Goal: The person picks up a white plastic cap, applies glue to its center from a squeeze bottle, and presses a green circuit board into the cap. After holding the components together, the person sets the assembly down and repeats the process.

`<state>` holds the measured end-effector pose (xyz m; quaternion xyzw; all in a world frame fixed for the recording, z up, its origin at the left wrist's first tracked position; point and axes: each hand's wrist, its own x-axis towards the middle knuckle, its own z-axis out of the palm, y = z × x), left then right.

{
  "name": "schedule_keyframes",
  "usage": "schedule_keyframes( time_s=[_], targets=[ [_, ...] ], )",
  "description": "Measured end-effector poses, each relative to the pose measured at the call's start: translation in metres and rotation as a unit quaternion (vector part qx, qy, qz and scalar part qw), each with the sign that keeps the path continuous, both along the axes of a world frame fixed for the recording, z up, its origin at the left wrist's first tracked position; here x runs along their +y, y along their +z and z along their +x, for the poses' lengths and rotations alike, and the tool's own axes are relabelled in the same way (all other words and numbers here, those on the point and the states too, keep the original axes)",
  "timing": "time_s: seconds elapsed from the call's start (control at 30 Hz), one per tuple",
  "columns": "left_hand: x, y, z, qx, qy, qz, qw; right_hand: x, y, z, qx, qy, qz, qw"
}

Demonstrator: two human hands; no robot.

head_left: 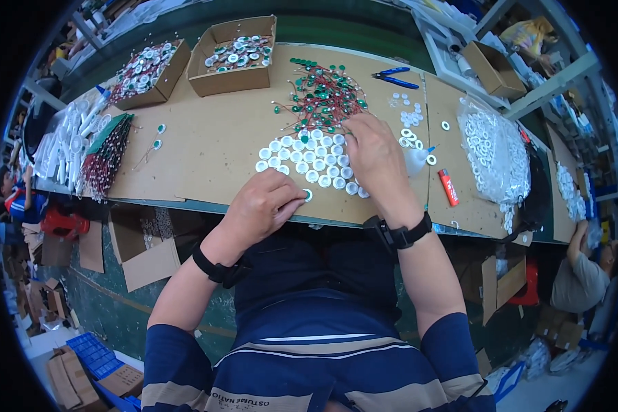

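Observation:
At the table's near edge my left hand (262,207) is closed, its thumb and finger pinching a small round white cap with a green disc (308,196). My right hand (374,152) reaches farther forward with curled fingers, at the near right edge of a heap of green discs with red wires (328,93). Whatever its fingertips hold is hidden. Between my hands lie several round white caps (318,165), spread flat in a cluster just below the heap and partly under my right hand.
Blue-handled pliers (395,77), white rings (410,139), a white squeeze bottle (416,162) and a red lighter (448,187) lie to the right, before a bag of white rings (493,154). Cardboard boxes (230,84) of wired parts stand at back left, near white plastic pieces (65,141).

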<state>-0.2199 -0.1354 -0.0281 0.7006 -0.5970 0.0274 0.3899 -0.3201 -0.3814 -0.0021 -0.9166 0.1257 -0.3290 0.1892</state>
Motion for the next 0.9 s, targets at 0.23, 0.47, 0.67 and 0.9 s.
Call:
schedule_keyframes(
  time_s=[0.23, 0.47, 0.67, 0.9],
  targets=[
    [0.003, -0.004, 0.001, 0.008, 0.003, -0.009, 1.0, 0.015, -0.003, 0.03, 0.1, 0.129, 0.0, 0.987],
    [-0.001, -0.006, 0.002, 0.008, 0.006, -0.01, 1.0, 0.014, 0.0, 0.017, 0.101, 0.092, 0.002, 0.991],
    [0.0, -0.008, 0.001, 0.009, 0.006, -0.017, 1.0, 0.009, 0.016, -0.04, 0.068, 0.051, 0.06, 0.995],
    [0.005, -0.002, -0.001, 0.004, 0.013, 0.002, 1.0, 0.004, -0.033, -0.131, -0.136, -0.116, 0.056, 0.982]
  ],
)
